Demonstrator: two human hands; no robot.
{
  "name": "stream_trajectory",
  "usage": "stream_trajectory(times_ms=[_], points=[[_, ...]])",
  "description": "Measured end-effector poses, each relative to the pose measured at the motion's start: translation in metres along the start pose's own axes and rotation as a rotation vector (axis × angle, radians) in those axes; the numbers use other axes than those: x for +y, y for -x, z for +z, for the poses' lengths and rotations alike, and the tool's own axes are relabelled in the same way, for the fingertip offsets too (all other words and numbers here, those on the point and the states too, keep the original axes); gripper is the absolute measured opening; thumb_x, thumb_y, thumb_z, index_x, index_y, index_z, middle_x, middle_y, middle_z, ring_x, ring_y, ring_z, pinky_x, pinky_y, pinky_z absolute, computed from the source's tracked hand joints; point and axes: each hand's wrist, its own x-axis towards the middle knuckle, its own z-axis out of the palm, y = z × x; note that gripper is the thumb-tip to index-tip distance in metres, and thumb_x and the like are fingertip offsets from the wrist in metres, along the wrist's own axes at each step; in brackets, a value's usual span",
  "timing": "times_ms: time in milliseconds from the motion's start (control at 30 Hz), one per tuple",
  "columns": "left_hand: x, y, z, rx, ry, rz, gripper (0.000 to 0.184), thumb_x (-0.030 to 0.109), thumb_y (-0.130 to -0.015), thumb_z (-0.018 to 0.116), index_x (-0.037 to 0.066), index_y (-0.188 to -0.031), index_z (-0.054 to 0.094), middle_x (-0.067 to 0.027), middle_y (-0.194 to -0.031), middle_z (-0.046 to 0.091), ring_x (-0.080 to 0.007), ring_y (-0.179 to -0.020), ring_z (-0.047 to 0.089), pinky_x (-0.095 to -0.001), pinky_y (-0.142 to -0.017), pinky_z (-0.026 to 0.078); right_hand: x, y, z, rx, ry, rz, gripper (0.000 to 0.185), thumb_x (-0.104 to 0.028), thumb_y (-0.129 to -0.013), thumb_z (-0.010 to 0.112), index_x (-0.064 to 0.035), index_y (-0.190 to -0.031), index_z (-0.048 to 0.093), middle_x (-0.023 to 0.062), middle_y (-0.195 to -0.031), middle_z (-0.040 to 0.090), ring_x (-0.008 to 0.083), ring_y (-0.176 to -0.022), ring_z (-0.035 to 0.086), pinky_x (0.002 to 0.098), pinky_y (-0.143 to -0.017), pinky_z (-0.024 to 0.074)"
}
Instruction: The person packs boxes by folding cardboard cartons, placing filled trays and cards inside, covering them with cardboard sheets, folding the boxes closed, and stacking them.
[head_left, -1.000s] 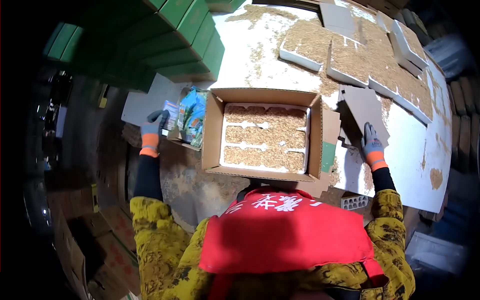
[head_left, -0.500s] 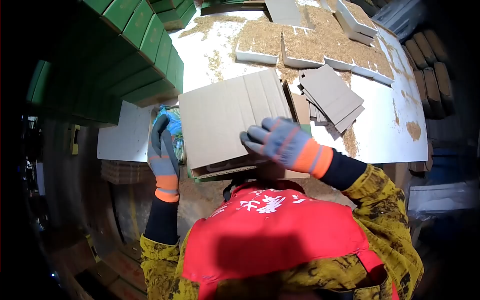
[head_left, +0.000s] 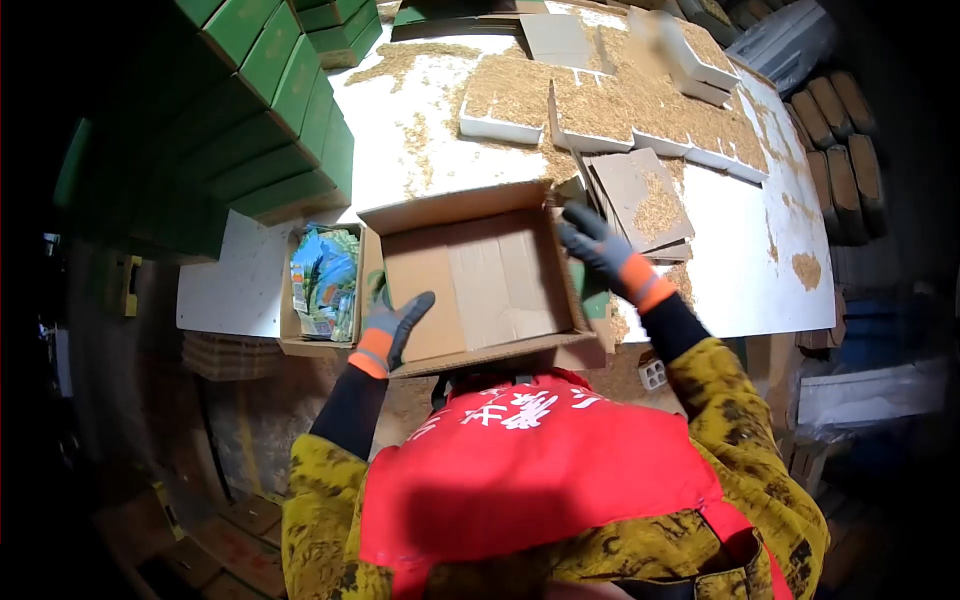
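In front of my body is an open cardboard box (head_left: 497,283), its bare inside facing up. My left hand (head_left: 397,325) grips its left wall, the thumb over the inner side and the fingers outside. At the upper right corner, my right hand (head_left: 597,243) has its fingers on the right wall; part of this grip is hidden. Both hands wear grey and orange gloves. Left of the box, a smaller carton (head_left: 287,310) holds blue and green printed packets (head_left: 325,280). Loose cardboard sheets (head_left: 640,195) lie just beyond my right hand, with brown crumbs on top.
Green boxes (head_left: 290,110) are stacked high at the left. White trays (head_left: 500,127) filled with brown crumbly material stand across the back of the white table (head_left: 735,240). Brown blocks (head_left: 835,105) are piled at the far right. A blurred shape (head_left: 655,40) is near the back trays.
The box's bare inside now shows where a flat cardboard face was on top. My left hand came right onto its left wall; my right hand went from that face to the upper right corner.
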Motion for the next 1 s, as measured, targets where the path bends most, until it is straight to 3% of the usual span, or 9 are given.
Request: stream_trajectory(times_ms=[67,200,467,567,633,767,800,867,1000], points=[[-0.016,-0.011,0.002,-0.020,0.217,-0.033,0.089,0.027,-0.072,0.081,-0.004,-0.137,0.029,-0.0120,-0.119,0.055,-0.0183,-0.104,0.055,-0.0288,-0.092,0.043,0.060,-0.018,0.024,0.103,0.468,-0.049,0.091,-0.039,-0.075,0.074,-0.0007,-0.142,0.027,0.0196,-0.136,0.043,0.0261,-0.125,0.042,0.0326,-0.101,0.0363],[0.013,0.019,0.013,-0.025,0.228,0.017,0.062,0.021,-0.082,0.071,-0.003,-0.130,0.040,-0.0105,-0.118,0.057,-0.0165,-0.108,0.055,-0.0282,-0.094,0.043,0.015,-0.002,0.047,0.156,0.340,-0.119,0.103,-0.047,-0.070,0.076,-0.0009,-0.144,0.022,0.0248,-0.133,0.046,0.0282,-0.122,0.046,0.0324,-0.099,0.0372],[0.089,0.037,0.009,0.107,0.202,0.277,0.054,0.016,-0.087,0.063,0.001,-0.133,0.041,-0.0072,-0.120,0.056,-0.0156,-0.108,0.054,-0.0296,-0.094,0.044,-0.028,0.011,0.015,-0.141,-0.190,-0.110,0.060,-0.026,-0.091,0.057,-0.0020,-0.140,0.032,0.0065,-0.132,0.047,0.0152,-0.118,0.045,0.0283,-0.099,0.0367],[0.133,0.022,-0.057,0.010,0.298,0.234,0.049,0.034,-0.098,0.040,0.004,-0.138,0.038,-0.0065,-0.129,0.049,-0.0172,-0.117,0.047,-0.0323,-0.101,0.036,-0.057,-0.005,0.022,-0.102,-0.767,0.030,0.039,-0.024,-0.091,0.056,-0.0043,-0.125,0.051,0.0055,-0.116,0.059,0.0151,-0.102,0.058,0.0303,-0.086,0.0493],[0.169,0.003,-0.109,0.215,0.114,0.677,0.048,0.039,-0.099,0.037,0.008,-0.135,0.043,-0.0052,-0.127,0.051,-0.0166,-0.115,0.048,-0.0314,-0.100,0.037,-0.106,-0.015,0.041,-0.101,-1.010,-0.019,0.034,-0.024,-0.092,0.055,-0.0035,-0.120,0.057,0.0081,-0.116,0.061,0.0167,-0.104,0.059,0.0313,-0.088,0.0499],[0.236,-0.071,-0.287,0.617,0.452,1.288,0.046,0.016,-0.096,0.046,0.000,-0.138,0.036,-0.0146,-0.140,0.039,-0.0221,-0.131,0.035,-0.0334,-0.111,0.026,-0.226,-0.043,0.067,0.075,-0.705,-0.577,0.048,-0.041,-0.094,0.047,-0.0050,-0.125,0.052,0.0096,-0.120,0.058,0.0210,-0.110,0.055,0.0348,-0.096,0.0438],[0.269,-0.046,-0.302,0.949,-0.163,1.349,0.049,0.014,-0.095,0.048,0.000,-0.139,0.032,-0.0149,-0.140,0.039,-0.0224,-0.130,0.037,-0.0323,-0.110,0.026,-0.264,-0.046,0.077,0.064,-0.670,-0.660,0.049,-0.042,-0.094,0.046,-0.0054,-0.126,0.051,0.0098,-0.121,0.057,0.0214,-0.111,0.054,0.0353,-0.097,0.0428],[0.319,-0.067,-0.380,0.618,0.443,1.401,0.050,0.017,-0.097,0.047,-0.001,-0.140,0.030,-0.0148,-0.138,0.042,-0.0202,-0.126,0.040,-0.0307,-0.108,0.029,-0.342,-0.056,0.101,0.031,-0.593,-0.802,0.050,-0.043,-0.095,0.044,-0.0061,-0.128,0.049,0.0102,-0.123,0.055,0.0223,-0.113,0.052,0.0365,-0.098,0.0410],[0.413,-0.042,-0.461,0.929,0.129,1.312,0.051,0.035,-0.098,0.044,0.004,-0.138,0.037,-0.0106,-0.134,0.047,-0.0190,-0.121,0.046,-0.0283,-0.102,0.033,-0.466,-0.082,0.156,-0.037,-0.462,-0.952,0.053,-0.046,-0.095,0.040,-0.0076,-0.131,0.045,0.0109,-0.127,0.052,0.0240,-0.117,0.048,0.0387,-0.101,0.0372]])
